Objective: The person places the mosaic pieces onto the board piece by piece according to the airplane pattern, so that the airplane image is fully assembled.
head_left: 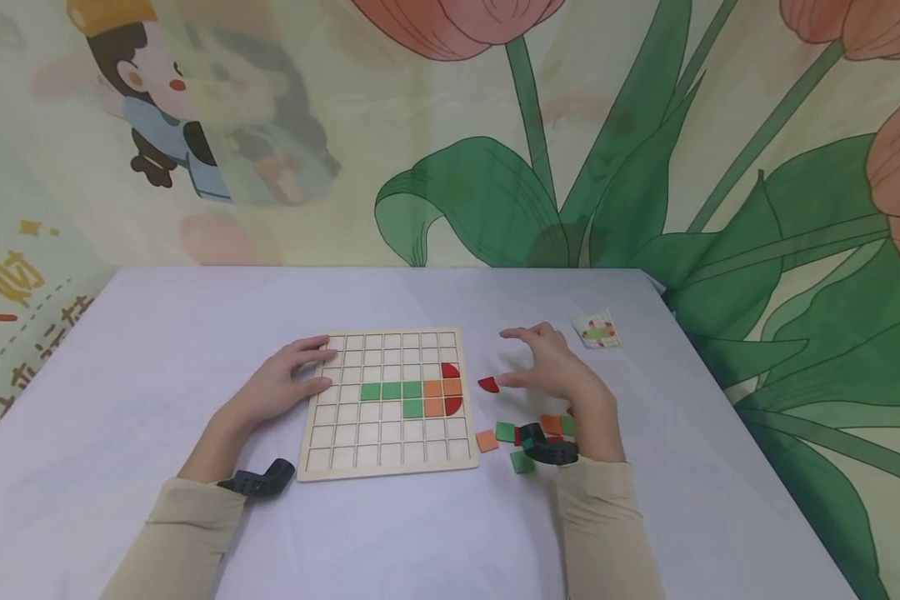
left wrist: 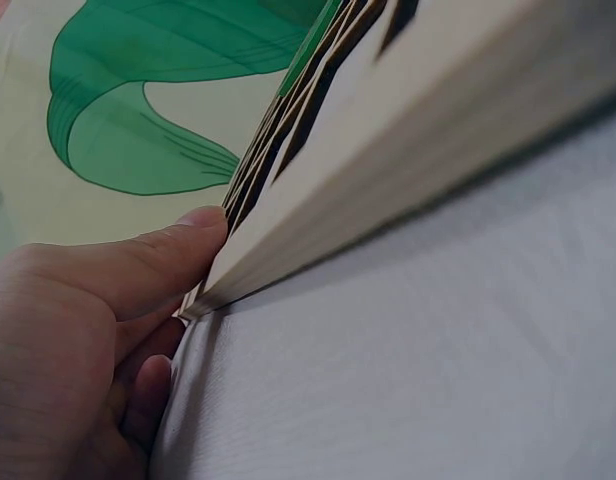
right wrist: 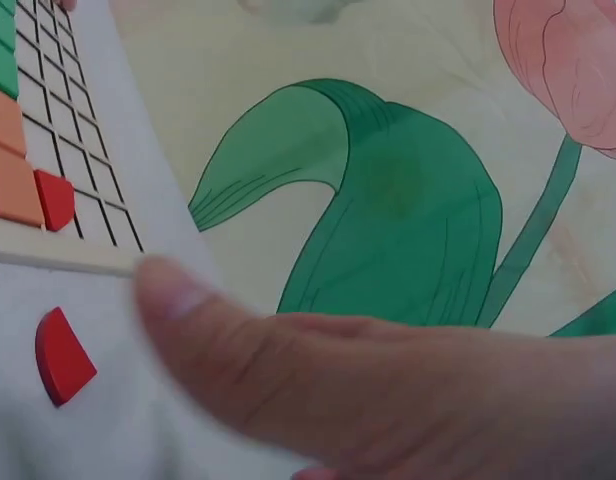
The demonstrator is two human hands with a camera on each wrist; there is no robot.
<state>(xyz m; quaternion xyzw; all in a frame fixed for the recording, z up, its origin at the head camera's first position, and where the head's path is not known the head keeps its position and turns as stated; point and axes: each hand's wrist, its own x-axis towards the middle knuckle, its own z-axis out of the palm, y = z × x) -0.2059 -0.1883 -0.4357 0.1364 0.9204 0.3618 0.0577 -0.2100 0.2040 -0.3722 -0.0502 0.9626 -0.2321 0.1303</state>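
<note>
A pale wooden grid board (head_left: 345, 435) lies on the table. My left hand (head_left: 270, 385) rests at its left edge; the thumb (left wrist: 193, 235) and some fingertips touch the rim. Several green tiles (head_left: 392, 391), three orange tiles (head_left: 432, 407) and two red quarter-round pieces (head_left: 451, 371) sit in the grid. Right of the board, my right hand (head_left: 558, 364) hovers with thumb and forefinger spread apart, nothing between them. A loose red quarter-round piece (head_left: 488, 384) lies by the thumb tip, and also shows in the right wrist view (right wrist: 64, 358).
Loose green tiles (head_left: 522, 462), orange tiles (head_left: 487, 441) and red pieces lie in a group below the right hand, partly hidden by the wrist camera (head_left: 547, 447). A small pattern card (head_left: 598, 331) lies at the far right. A printed backdrop (head_left: 450, 133) stands behind the table.
</note>
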